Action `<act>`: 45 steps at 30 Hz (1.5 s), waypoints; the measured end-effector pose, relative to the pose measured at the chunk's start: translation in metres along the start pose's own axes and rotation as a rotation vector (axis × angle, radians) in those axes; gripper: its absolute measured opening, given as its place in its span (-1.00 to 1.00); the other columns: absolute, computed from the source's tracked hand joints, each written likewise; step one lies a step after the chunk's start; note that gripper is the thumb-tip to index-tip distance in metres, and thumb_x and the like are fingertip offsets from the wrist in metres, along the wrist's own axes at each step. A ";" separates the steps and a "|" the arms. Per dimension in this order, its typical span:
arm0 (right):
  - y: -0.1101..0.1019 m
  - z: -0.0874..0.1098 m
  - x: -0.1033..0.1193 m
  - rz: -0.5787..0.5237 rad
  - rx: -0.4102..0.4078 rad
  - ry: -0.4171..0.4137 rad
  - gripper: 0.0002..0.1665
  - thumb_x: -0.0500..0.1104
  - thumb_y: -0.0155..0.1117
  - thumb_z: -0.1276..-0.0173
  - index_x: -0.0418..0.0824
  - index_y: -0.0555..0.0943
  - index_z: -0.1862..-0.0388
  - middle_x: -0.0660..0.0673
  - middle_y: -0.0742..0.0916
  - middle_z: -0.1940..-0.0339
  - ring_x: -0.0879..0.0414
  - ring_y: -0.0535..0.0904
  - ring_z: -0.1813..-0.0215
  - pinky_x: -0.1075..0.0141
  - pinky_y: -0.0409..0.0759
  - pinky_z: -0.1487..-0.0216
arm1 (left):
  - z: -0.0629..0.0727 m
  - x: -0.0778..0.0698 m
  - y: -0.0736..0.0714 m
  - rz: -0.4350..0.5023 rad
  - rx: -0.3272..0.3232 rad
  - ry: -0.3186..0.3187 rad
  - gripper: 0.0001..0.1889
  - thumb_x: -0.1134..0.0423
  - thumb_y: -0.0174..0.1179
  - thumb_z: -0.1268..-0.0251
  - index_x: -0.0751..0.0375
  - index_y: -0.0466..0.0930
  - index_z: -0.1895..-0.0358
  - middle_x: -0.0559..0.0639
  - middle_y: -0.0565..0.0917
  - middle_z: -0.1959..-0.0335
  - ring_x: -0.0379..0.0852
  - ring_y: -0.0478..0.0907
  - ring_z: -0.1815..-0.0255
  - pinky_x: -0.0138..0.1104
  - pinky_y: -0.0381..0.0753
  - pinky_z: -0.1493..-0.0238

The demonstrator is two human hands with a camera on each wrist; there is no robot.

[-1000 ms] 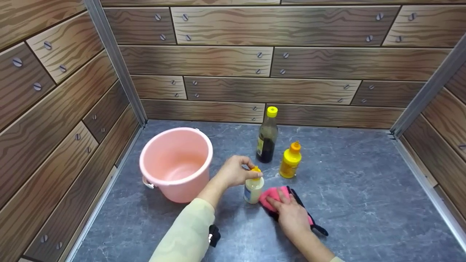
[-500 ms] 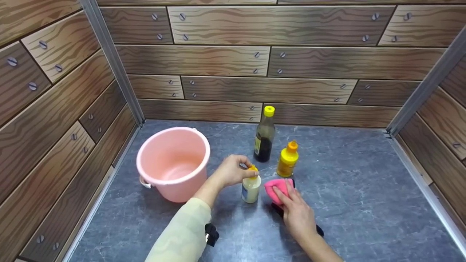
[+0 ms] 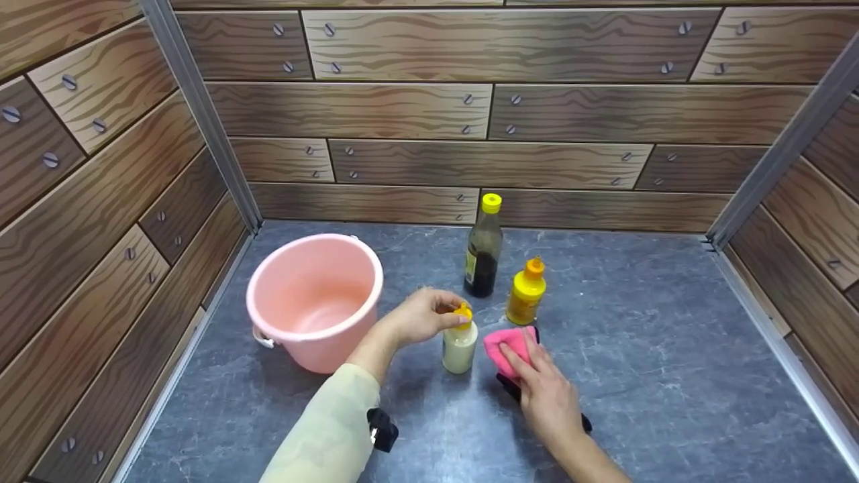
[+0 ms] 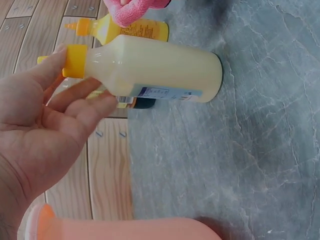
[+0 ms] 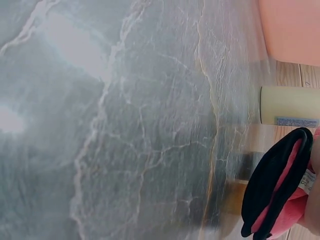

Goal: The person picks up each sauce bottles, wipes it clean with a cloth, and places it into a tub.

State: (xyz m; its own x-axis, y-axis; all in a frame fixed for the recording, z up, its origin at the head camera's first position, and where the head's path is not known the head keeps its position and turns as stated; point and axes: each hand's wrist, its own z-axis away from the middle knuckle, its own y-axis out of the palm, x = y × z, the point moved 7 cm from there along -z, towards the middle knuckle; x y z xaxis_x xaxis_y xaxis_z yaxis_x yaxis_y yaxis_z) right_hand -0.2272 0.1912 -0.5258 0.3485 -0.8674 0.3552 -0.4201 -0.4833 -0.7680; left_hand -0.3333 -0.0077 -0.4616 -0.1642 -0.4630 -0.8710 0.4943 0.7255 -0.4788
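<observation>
A squat bottle of cream-coloured liquid (image 3: pixel 459 354) stands upright on the tabletop. My left hand (image 3: pixel 421 315) pinches its yellow cap (image 4: pixel 76 61) between thumb and fingers. Part of a blue label (image 4: pixel 167 93) shows in the left wrist view. Just right of the bottle, my right hand (image 3: pixel 550 397) grips a bunched pink cloth with black edging (image 3: pixel 502 347), apart from the bottle. In the right wrist view the cloth's black border (image 5: pixel 270 177) hangs folded over and looks raised off the surface.
Behind the cloth stands a yellow squeeze bottle with an orange nozzle (image 3: pixel 526 296). A tall dark bottle with a yellow cap (image 3: pixel 482 261) is farther back. To the left sits a pink bucket (image 3: pixel 329 352). Wood-patterned walls (image 3: pixel 402 111) enclose the grey marbled tabletop (image 3: pixel 671 376).
The right hand, earlier flat on the spread cloth, has gathered it up and lifted it. The cream bottle has turned slightly, its label swinging leftward out of the head view. The head view has shifted a little.
</observation>
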 end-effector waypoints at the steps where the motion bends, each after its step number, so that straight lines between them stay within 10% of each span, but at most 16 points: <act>1: 0.000 0.000 0.000 -0.002 -0.009 -0.009 -0.23 -0.48 0.52 -0.14 0.05 0.73 -0.31 -0.27 0.60 -0.47 -0.41 0.63 -0.28 -0.31 0.66 -0.10 | 0.001 -0.001 0.000 -0.002 -0.011 -0.004 -0.72 0.22 0.32 -0.54 0.24 0.74 -0.18 0.04 0.78 -0.02 -0.04 0.68 -0.08 -0.11 0.68 -0.18; 13: -0.003 0.003 0.005 -0.010 -0.119 -0.100 -0.20 -0.47 0.58 -0.02 0.03 0.75 -0.27 -0.26 0.63 -0.42 -0.38 0.69 -0.19 -0.26 0.71 -0.02 | 0.003 -0.008 0.000 -0.032 -0.289 -0.074 -0.74 0.14 0.59 -0.25 0.21 0.75 0.19 0.08 0.79 0.15 -0.02 0.75 0.09 -0.23 0.75 0.13; 29: -0.002 0.003 0.011 -0.017 -0.116 -0.126 -0.20 -0.49 0.58 -0.05 0.06 0.76 -0.27 -0.23 0.65 -0.41 -0.32 0.70 -0.21 -0.20 0.74 0.05 | -0.005 0.001 -0.004 0.005 -0.167 -0.027 -0.85 0.19 0.53 -0.32 0.18 0.81 0.20 -0.07 0.77 0.27 -0.15 0.66 0.19 -0.26 0.70 0.10; 45: -0.007 -0.005 0.027 -0.089 -0.151 -0.257 -0.17 -0.50 0.54 -0.03 0.05 0.74 -0.30 -0.23 0.60 -0.48 -0.30 0.66 -0.27 -0.18 0.70 -0.09 | -0.004 0.002 -0.006 0.041 -0.201 -0.050 -0.79 0.22 0.61 -0.20 0.20 0.74 0.29 -0.04 0.79 0.25 -0.10 0.77 0.14 -0.24 0.75 0.10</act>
State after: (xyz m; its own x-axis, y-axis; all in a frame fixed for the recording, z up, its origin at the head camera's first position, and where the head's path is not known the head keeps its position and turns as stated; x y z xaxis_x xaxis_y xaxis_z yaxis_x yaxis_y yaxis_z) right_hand -0.2193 0.1701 -0.5078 0.5822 -0.7717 0.2560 -0.4916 -0.5848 -0.6452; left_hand -0.3403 -0.0112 -0.4609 -0.1024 -0.4516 -0.8863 0.3182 0.8293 -0.4593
